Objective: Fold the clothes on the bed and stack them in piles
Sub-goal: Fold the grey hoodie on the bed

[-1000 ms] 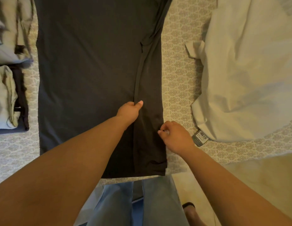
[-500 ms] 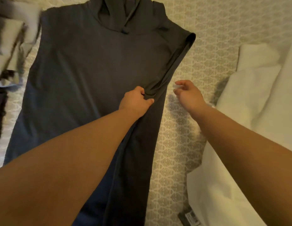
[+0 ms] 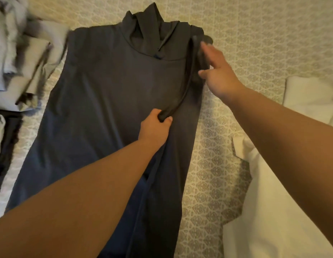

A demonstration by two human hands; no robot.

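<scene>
head | dark garment (image 3: 106, 108) lengthwise, collar away | left hand (image 3: 155, 128) pinches armhole | right hand (image 3: 216, 71) spread

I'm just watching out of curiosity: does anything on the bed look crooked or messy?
Mostly tidy. The dark top lies flat, but its hood is bunched at the neck, and the folded-in sleeve edge runs slanted where the left hand grips it. The right hand presses the shoulder.

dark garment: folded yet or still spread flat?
Partly folded. The dark garment lies spread on the bed, only its right side turned inward; left hand grips that edge.
</scene>
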